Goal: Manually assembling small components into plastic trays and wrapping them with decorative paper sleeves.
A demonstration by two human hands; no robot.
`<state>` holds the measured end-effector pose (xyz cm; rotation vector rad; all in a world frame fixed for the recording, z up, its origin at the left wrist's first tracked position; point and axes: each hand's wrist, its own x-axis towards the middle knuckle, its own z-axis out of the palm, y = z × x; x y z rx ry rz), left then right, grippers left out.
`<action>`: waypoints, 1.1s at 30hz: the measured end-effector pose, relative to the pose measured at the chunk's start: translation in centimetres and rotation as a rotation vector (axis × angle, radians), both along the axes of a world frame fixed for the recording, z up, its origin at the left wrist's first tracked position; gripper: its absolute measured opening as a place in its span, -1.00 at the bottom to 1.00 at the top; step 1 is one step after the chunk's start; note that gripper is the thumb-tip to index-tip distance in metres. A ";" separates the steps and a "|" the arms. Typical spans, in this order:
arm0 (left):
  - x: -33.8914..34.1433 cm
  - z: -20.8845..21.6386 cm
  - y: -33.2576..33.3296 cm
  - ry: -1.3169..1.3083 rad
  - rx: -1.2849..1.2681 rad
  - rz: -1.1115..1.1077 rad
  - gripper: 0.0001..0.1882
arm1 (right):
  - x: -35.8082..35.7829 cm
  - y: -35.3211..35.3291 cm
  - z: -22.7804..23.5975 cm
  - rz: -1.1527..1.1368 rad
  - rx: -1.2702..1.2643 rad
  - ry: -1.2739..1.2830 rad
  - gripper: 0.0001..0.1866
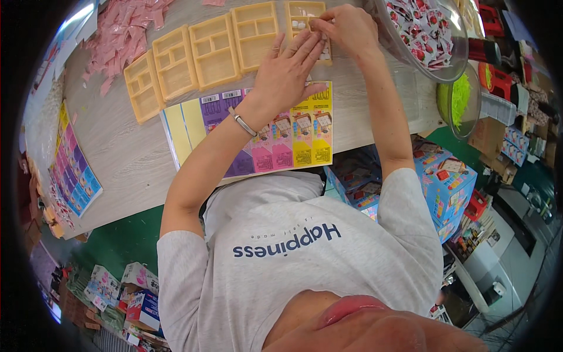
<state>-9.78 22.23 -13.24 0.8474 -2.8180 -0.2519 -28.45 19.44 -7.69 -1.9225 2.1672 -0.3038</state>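
Rightmost tray (305, 8) lies partly under the left hand (283, 75), fingers outstretched, and right hand (350, 28), its grip unclear.

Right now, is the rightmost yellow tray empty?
No, small white pieces lie in the rightmost yellow tray, beside the fingertips of the right hand.

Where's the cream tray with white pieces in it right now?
Head view, top edge, right of centre: the cream tray is the rightmost of five in the row, with the left hand and right hand at it.
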 end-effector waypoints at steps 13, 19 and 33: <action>4.8 3.2 -3.7 0.396 0.004 0.161 -0.62 | -4.9 2.3 -5.4 -0.167 0.073 -1.588 -0.73; 1.4 2.5 1.8 0.246 0.107 0.142 -0.78 | -0.4 0.8 -5.0 -0.230 0.030 -1.521 -0.72; 1.3 1.1 1.9 0.355 0.055 0.216 -0.91 | 2.6 -1.5 -3.2 0.156 -0.035 0.142 -0.70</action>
